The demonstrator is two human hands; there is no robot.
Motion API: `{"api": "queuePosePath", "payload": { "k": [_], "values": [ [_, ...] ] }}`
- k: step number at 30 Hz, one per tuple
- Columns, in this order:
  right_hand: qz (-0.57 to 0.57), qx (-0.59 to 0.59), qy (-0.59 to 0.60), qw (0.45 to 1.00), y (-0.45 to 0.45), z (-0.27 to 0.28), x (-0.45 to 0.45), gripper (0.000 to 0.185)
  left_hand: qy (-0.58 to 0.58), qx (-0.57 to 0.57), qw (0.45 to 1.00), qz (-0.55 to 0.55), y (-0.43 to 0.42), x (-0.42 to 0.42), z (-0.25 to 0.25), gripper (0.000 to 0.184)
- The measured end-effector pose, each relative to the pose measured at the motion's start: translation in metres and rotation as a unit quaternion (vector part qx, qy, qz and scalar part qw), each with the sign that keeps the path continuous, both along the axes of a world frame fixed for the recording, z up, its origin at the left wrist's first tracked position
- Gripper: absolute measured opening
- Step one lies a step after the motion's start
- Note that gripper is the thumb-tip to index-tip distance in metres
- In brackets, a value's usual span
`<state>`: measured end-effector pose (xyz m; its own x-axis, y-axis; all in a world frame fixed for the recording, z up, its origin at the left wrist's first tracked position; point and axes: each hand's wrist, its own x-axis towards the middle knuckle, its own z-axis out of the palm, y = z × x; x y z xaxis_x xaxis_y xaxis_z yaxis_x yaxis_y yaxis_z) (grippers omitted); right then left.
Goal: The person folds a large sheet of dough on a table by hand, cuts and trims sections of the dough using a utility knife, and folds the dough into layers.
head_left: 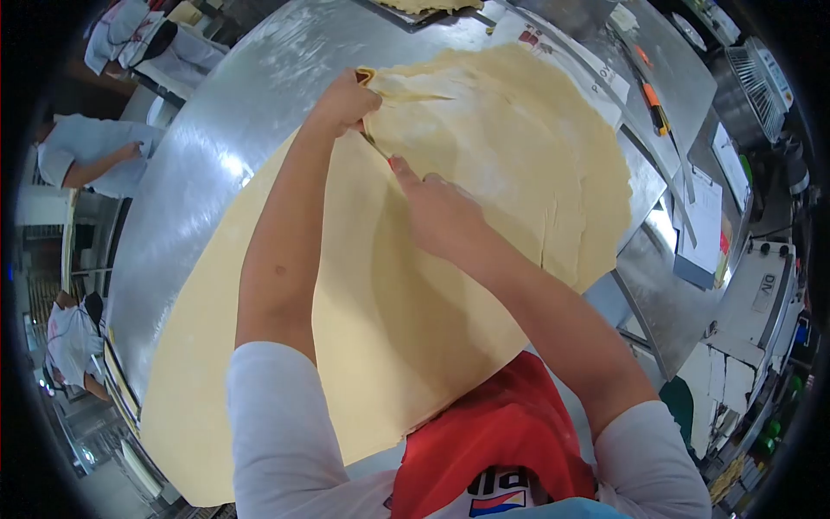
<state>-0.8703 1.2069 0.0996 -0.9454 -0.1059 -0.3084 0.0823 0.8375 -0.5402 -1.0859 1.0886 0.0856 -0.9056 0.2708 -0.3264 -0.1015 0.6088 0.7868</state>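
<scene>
A large, thin, pale yellow dough sheet (199, 372) covers much of the metal table and hangs over its near edge. At the far right, a thicker, ragged-edged part of the dough (519, 147) carries a dusting of flour. My left hand (350, 102) is closed on a folded edge of the sheet near the middle of the table. Just nearer to me, my right hand (432, 203) grips what looks like a knife, its thin blade (375, 147) along the dough edge toward the left hand. Most of its handle is hidden under my fingers.
The metal table (173, 233) shows on the left, with flour smears. At right lie an orange-and-black utility knife (654, 108), long metal strips (687, 186) and a clipboard (705, 212). Co-workers (99, 160) stand beyond the table's left side. A tray (406, 17) sits at the back.
</scene>
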Motion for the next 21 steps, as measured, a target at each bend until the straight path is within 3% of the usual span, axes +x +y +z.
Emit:
{"api": "queuePosePath", "payload": {
  "k": [4, 6, 7, 9, 10, 12, 13, 15, 21],
  "values": [
    [-0.005, 0.012, -0.003, 1.000, -0.003, 0.009, -0.004, 0.076, 0.007, -0.007, 1.000, -0.020, -0.001, -0.004, -0.005, 0.067],
    [-0.005, -0.004, -0.069, 0.998, 0.007, 0.026, 0.006, 0.076, -0.003, 0.108, 0.994, 0.035, -0.003, -0.007, -0.013, 0.050],
    [-0.006, -0.004, -0.070, 0.998, 0.013, 0.028, 0.016, 0.076, -0.004, 0.109, 0.993, 0.034, -0.004, -0.006, -0.015, 0.050],
    [-0.002, 0.022, -0.082, 0.996, 0.025, 0.030, 0.048, 0.075, -0.032, 0.255, 0.959, 0.119, -0.011, -0.002, -0.021, 0.043],
    [-0.002, 0.022, -0.082, 0.996, 0.030, 0.033, 0.062, 0.075, -0.032, 0.255, 0.959, 0.119, -0.017, 0.001, -0.024, 0.043],
    [0.003, 0.061, -0.125, 0.990, 0.037, 0.039, 0.083, 0.072, -0.123, 0.122, 0.983, 0.053, -0.023, 0.013, -0.030, 0.043],
    [0.000, 0.062, -0.125, 0.990, 0.039, 0.040, 0.086, 0.072, -0.123, 0.123, 0.984, 0.050, -0.021, 0.020, -0.034, 0.043],
    [-0.022, 0.025, -0.098, 0.995, 0.040, 0.037, 0.089, 0.074, 0.056, -0.004, 0.998, 0.030, -0.014, 0.030, -0.037, 0.041],
    [-0.007, -0.028, -0.009, 1.000, 0.025, 0.013, 0.049, 0.075, 0.088, -0.023, 0.995, 0.038, 0.002, 0.026, -0.019, 0.037]
  ]
}}
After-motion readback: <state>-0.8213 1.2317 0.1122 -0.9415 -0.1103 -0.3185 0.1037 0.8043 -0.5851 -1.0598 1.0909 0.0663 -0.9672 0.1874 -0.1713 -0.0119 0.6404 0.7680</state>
